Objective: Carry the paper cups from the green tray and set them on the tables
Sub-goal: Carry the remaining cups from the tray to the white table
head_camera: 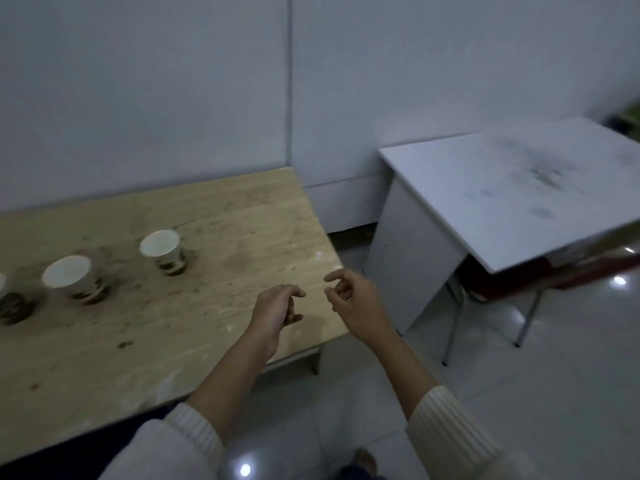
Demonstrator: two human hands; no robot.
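At the far left, on the wooden tabletop [221, 216], three cups stood upright in a row: the leftmost paper cup [10, 308], cut off by the frame's edge, the middle paper cup [72, 277] near it, and the right paper cup [162, 251] a little further back. Well apart from them, over the near right corner of that tabletop, the left hand [275, 311] hung with its fingers loosely curled, holding nothing. Just beside it, over the right edge, the right hand [355, 303] was likewise relaxed and empty, fingers half bent. Further right stood a white tabletop [512, 188], smudged with grey marks, on the tiled floor [519, 393].
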